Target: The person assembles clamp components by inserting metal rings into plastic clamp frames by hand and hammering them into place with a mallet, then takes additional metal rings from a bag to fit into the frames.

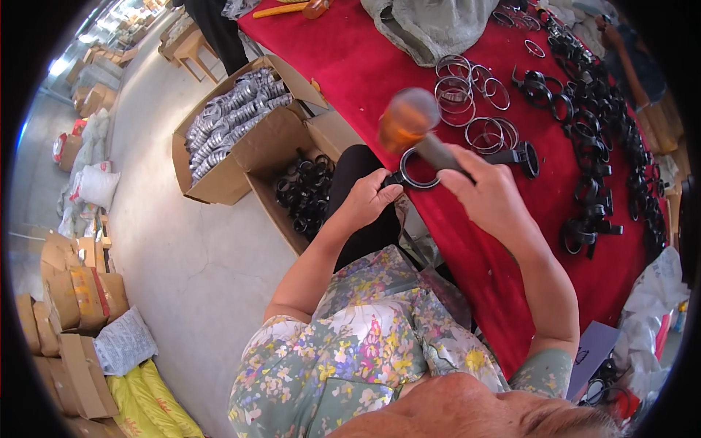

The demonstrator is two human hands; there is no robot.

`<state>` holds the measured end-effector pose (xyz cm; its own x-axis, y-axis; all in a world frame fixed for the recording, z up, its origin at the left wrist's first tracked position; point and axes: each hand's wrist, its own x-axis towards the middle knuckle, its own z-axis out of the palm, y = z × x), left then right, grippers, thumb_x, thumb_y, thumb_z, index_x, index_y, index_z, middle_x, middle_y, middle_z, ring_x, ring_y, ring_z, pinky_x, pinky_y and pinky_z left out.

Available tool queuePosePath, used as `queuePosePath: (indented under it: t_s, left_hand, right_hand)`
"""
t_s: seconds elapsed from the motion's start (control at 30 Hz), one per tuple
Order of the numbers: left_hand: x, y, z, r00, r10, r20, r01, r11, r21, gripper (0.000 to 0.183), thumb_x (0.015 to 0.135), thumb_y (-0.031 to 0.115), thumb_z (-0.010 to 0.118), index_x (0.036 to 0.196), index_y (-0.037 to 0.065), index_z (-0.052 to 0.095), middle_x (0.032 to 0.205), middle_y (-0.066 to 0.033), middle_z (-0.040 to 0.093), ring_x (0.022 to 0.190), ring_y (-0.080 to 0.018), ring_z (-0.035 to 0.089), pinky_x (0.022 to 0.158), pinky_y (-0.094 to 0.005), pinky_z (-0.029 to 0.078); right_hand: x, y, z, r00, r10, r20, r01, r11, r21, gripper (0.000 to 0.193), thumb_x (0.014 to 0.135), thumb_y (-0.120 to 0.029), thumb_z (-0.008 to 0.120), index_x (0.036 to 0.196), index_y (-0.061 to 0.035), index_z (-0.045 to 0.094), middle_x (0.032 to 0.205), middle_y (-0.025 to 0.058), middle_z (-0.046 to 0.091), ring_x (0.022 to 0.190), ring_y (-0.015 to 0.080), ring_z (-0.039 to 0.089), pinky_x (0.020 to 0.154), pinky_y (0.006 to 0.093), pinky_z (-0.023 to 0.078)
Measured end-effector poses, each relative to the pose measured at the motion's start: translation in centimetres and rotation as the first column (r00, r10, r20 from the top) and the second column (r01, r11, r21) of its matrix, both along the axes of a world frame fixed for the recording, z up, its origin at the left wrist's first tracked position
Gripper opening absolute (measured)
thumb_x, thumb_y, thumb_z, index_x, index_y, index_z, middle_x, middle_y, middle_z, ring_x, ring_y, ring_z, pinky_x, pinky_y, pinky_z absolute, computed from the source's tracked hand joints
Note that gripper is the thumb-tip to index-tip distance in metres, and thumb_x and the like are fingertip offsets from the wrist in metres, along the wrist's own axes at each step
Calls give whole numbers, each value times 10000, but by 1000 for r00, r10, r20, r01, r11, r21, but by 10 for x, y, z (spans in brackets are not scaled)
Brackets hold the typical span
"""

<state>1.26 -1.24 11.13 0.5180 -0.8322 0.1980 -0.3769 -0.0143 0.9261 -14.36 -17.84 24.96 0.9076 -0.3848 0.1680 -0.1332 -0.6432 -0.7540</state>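
My left hand pinches the short black stem of a black round ring with a handle, holding it at the table's edge above my knee. My right hand is wrapped round the dark grip of a mallet. Its amber head is raised just over the ring and slightly blurred. Several loose metal rings lie on the red cloth beyond my right hand. A similar black ring with a handle rests close to that hand.
Long rows of black ring pieces cover the table's right side. A grey bag sits at the far end. On my left stand a carton of silvery parts and a carton of black rings. Boxes line the far-left floor.
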Motion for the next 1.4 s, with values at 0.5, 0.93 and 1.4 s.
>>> queuePosePath:
  t_s: [0.5,0.93,1.4]
  left_hand:
    - [-1,-3,-1,861,272,-429,-276,960,56,355,886,290,728,671,23,636,598,59,517,582,-25,433,529,-235,328]
    - [92,111,-30,790,608,-81,-578,782,235,376,894,346,710,736,10,648,647,22,551,599,-108,519,564,-272,396]
    - [31,-46,91,692,469,549,-255,870,-422,117,791,45,735,892,29,679,948,-109,674,915,-286,629,825,-371,501]
  right_hand:
    - [-60,-31,-44,969,-238,-60,209,929,-306,478,889,-339,716,1298,-112,615,875,176,713,795,352,700,712,425,545]
    - [-61,-34,-44,970,-227,-89,200,949,-243,466,885,-345,706,1247,-62,628,858,180,706,796,366,686,699,444,534]
    - [-82,-32,-36,963,-249,-101,169,854,-492,449,841,-335,739,1227,-129,640,739,92,616,646,300,634,594,420,514]
